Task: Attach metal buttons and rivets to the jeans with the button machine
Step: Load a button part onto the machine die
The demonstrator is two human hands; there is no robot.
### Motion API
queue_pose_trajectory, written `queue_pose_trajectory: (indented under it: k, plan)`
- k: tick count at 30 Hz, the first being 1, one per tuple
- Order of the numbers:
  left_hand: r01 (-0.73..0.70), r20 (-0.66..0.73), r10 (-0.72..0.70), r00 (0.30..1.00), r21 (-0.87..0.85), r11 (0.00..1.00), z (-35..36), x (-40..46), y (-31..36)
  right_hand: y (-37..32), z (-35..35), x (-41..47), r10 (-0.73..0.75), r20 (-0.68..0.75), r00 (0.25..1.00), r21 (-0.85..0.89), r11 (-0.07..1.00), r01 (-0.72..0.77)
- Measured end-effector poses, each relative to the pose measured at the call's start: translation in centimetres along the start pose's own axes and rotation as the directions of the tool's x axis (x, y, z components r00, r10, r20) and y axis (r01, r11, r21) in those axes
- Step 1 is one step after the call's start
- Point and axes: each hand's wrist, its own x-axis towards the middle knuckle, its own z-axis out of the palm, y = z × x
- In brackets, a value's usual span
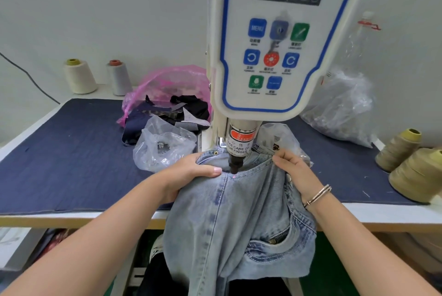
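Gripping jeans (239,212), left hand (189,173), right hand (296,171)

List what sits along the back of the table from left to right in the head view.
Cream thread cone → grey thread cone → pink plastic bag → button machine → clear plastic bag → olive thread cones.

Pale, washed-blue jeans (239,219) are showing darker blue streaks along the seams, against a white button machine (275,39) trimmed in blue with blue, green and red-orange keys. The bench (71,157) is wearing dark navy cloth with a white edge. A pink bag (172,82) is glowing behind, cream (80,76) and grey (119,78) cones standing left, olive cones (416,173) right.
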Motion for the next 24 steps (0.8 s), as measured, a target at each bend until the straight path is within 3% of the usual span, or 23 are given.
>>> queue_pose_trajectory:
  k: [6, 12, 24]
  plan:
    - [0.026, 0.097, -0.016, 0.995, -0.104, 0.994, -0.8, -0.7, -1.4, 0.2, 0.3, -0.1, 0.008, 0.032, 0.999, -0.022, 1.0, -0.008]
    - [-0.016, 0.077, 0.033, 0.996, -0.218, 0.976, -0.1, -0.7, -2.1, 0.3, -0.1, 0.1, 0.035, 0.013, 0.999, 0.078, 0.996, -0.036]
    - [-0.021, 0.061, 0.042, 0.997, -0.302, 0.953, -0.2, -0.6, -2.3, 0.5, 0.0, 0.7, 0.067, 0.032, 0.997, 0.056, 0.996, -0.069]
